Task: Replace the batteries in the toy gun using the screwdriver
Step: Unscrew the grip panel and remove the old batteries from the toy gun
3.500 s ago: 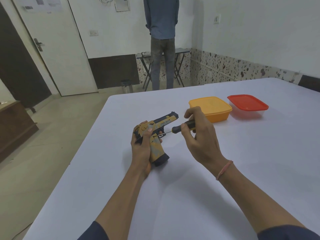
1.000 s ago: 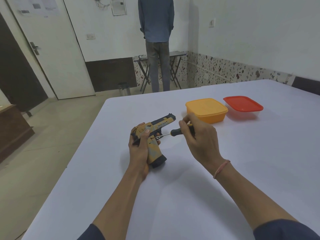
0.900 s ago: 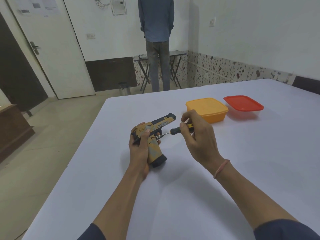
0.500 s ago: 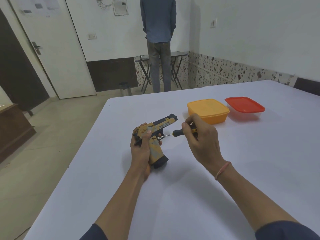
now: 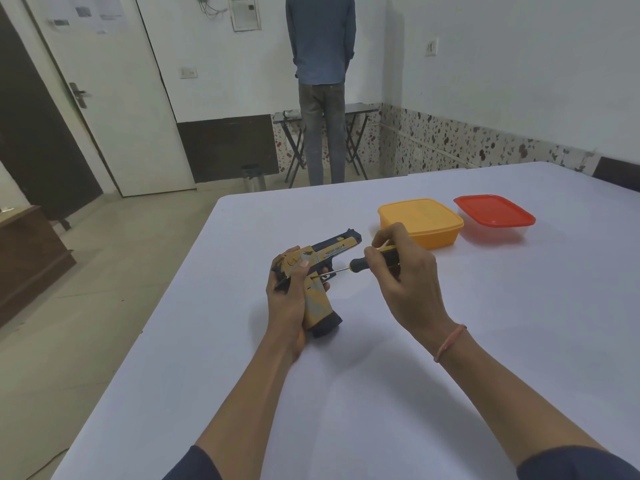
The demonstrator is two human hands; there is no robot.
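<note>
Screwdriver (image 5: 356,263) tip meets the toy gun (image 5: 320,306), held left of centre on the table (image 5: 346,393). Our left hand (image 5: 285,303) wraps its grip; our right hand (image 5: 408,285) pinches the handle. Tilted, we judge, the tip could slip and scratch the gun.

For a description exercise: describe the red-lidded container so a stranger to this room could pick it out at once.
Find the big white table. Toward its far side two lidded boxes sit together. The red-lidded container is the right one, with a clear body, unlike the all-yellow box beside it.
</note>
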